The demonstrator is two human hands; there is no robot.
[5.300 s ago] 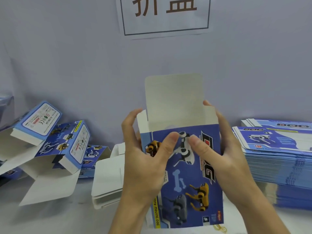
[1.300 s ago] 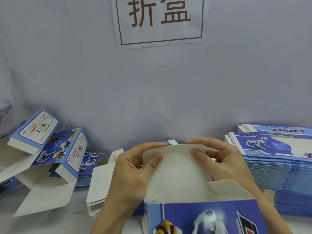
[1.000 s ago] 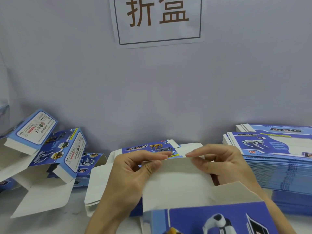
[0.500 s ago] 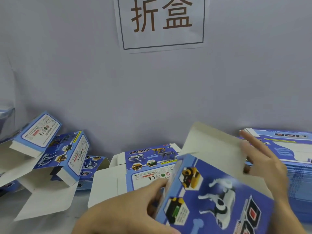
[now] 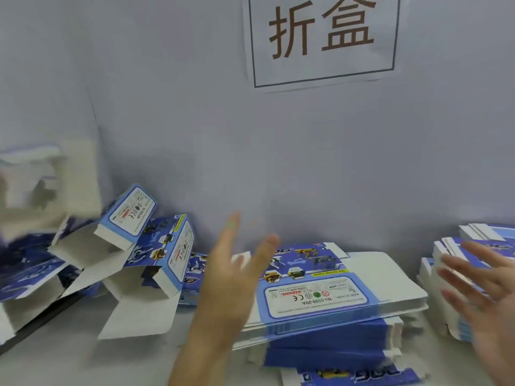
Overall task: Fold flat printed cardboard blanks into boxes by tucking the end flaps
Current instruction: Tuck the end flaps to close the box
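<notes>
My left hand [image 5: 231, 282] is raised in the middle with straight, spread fingers and holds nothing. My right hand [image 5: 485, 299] is at the right edge, fingers spread, also holding nothing, in front of a stack of flat blanks [image 5: 479, 240]. A blurred blue and white box [image 5: 41, 188] is in the air at the far left, apart from both hands. Under my left hand lies a second stack of flat printed blanks [image 5: 320, 288], its top one showing a white warning label.
Folded boxes with open white flaps [image 5: 156, 252] lean in a pile at the left on the grey table [image 5: 83, 358]. A paper sign [image 5: 323, 37] hangs on the grey wall behind. More blue blanks lie at the bottom edge.
Both hands let go of the box they were folding; it now flies blurred to the far left. The hands have opened and spread apart.
</notes>
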